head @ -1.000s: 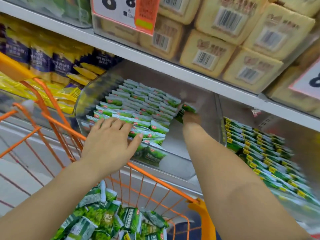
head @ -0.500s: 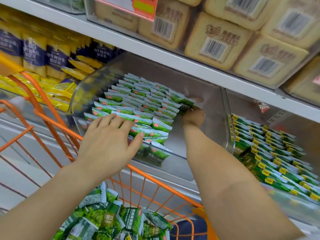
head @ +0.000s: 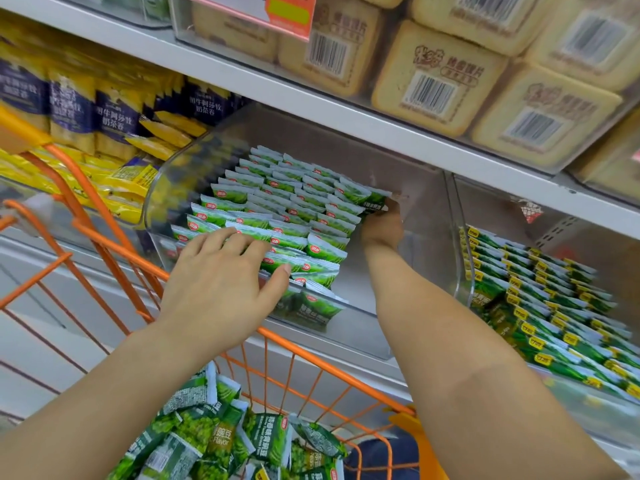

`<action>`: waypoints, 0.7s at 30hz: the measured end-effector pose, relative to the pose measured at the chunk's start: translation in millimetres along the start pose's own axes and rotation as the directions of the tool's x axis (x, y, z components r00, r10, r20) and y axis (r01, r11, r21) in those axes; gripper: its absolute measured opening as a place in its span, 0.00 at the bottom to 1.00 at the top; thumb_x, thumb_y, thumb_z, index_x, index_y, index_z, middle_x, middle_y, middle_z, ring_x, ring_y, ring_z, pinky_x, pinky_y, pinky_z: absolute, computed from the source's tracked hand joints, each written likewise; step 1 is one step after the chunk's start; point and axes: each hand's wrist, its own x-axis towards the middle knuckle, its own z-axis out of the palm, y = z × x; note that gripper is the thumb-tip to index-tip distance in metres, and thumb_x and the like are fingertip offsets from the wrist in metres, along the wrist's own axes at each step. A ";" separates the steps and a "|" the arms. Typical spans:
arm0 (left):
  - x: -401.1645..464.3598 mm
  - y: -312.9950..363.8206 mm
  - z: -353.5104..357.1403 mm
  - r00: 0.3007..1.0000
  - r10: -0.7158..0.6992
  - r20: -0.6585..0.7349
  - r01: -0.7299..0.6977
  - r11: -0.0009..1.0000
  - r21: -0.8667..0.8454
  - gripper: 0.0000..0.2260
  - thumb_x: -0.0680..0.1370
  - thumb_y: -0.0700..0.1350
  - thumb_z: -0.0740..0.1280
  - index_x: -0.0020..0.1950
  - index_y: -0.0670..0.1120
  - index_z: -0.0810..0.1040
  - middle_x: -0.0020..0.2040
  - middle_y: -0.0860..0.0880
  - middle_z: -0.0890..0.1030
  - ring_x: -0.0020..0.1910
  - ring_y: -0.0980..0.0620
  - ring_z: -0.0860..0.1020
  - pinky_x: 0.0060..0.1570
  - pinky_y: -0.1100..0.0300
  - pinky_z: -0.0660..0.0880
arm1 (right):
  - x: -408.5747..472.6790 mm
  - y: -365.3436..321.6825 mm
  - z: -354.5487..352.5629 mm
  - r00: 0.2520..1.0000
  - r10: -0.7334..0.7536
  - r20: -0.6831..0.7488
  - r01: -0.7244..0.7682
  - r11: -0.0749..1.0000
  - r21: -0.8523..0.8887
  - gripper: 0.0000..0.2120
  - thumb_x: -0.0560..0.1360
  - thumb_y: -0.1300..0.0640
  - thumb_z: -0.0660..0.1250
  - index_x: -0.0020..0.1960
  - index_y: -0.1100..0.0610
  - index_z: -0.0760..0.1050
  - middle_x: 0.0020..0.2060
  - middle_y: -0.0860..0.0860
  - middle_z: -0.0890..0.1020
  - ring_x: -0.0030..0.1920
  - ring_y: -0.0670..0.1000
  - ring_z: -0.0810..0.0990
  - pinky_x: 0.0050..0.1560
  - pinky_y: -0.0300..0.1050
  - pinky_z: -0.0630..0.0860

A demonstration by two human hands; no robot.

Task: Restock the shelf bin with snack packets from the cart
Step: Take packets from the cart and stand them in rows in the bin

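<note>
- The clear shelf bin [head: 429, 216] is the landmark: it sits on the middle shelf, its left part filled with tidy overlapping rows of green snack packets [head: 284, 202], its right part bare down to the floor of the bin.
- At the right end of a back row, the right hand [head: 381, 226] reaches deep into the bin and pinches a green packet [head: 375, 202] between curled fingers, seating it against the row's edge. The fingertips themselves are mostly hidden behind the packet.
- At the bin's front left, the left hand [head: 221, 282] lies flat, fingers spread and straight, pressing down on the front rows; it holds nothing.
- Below the bin's front lip stands the orange cart [head: 114, 251], with a loose heap of matching green packets [head: 221, 441] in its basket.
- Right of the bin, a second clear bin [head: 464, 271] holds green packets with yellow labels; left of it are yellow and navy packs [head: 114, 133]; above it, beige blocks with barcodes [head: 436, 77].
- Risks, as I judge them: the rows lean like shingles, so lifting the left palm too soon could let the front ones slide or fan out.
- A packet at the very front [head: 315, 306] already sits against the low lip and could tip into the cart if nudged.
- The held packet could end up crooked or flat, spoiling the row, if released before it leans properly.
</note>
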 end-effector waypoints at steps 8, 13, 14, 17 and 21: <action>-0.8 1.4 -5.6 0.999 0.008 0.041 -0.007 1.000 -0.017 0.33 0.75 0.64 0.42 0.65 0.50 0.77 0.61 0.50 0.79 0.66 0.47 0.72 0.65 0.51 0.64 | -12.0 -22.2 -8.8 0.980 0.158 0.118 -0.180 0.960 0.215 0.21 0.79 0.60 0.58 0.70 0.62 0.63 0.65 0.60 0.73 0.61 0.59 0.74 0.59 0.48 0.71; -3.7 4.5 -17.8 0.995 0.031 0.093 -0.027 0.999 -0.047 0.34 0.76 0.65 0.38 0.72 0.50 0.67 0.68 0.50 0.72 0.70 0.50 0.65 0.68 0.54 0.58 | -73.1 -55.4 -48.1 0.990 -0.024 0.141 -0.054 0.847 0.529 0.18 0.79 0.68 0.56 0.68 0.62 0.66 0.53 0.55 0.73 0.36 0.45 0.70 0.34 0.26 0.68; -4.5 4.5 -22.3 0.992 0.057 0.115 -0.051 0.997 -0.059 0.31 0.79 0.64 0.42 0.74 0.50 0.65 0.70 0.50 0.70 0.71 0.49 0.63 0.69 0.54 0.57 | -94.8 -57.3 -58.6 0.982 -0.126 0.143 0.028 0.837 0.546 0.17 0.78 0.69 0.57 0.66 0.61 0.69 0.52 0.55 0.74 0.38 0.44 0.72 0.34 0.24 0.68; -14.4 3.7 -42.2 0.956 0.221 0.194 -0.219 0.975 -0.033 0.24 0.82 0.59 0.54 0.73 0.47 0.64 0.72 0.47 0.66 0.72 0.47 0.61 0.67 0.52 0.62 | -162.3 -51.4 -90.1 0.841 -0.490 0.230 0.293 0.769 0.568 0.15 0.75 0.69 0.61 0.55 0.53 0.73 0.49 0.52 0.80 0.44 0.44 0.78 0.45 0.31 0.73; -56.9 -9.8 -55.0 0.852 0.516 0.086 -0.520 0.854 0.024 0.16 0.74 0.49 0.58 0.54 0.42 0.78 0.51 0.43 0.80 0.51 0.41 0.78 0.42 0.50 0.77 | -228.0 -36.9 -122.3 0.529 -0.611 0.589 0.326 0.787 0.524 0.11 0.77 0.64 0.61 0.47 0.49 0.75 0.33 0.50 0.81 0.33 0.45 0.79 0.37 0.42 0.77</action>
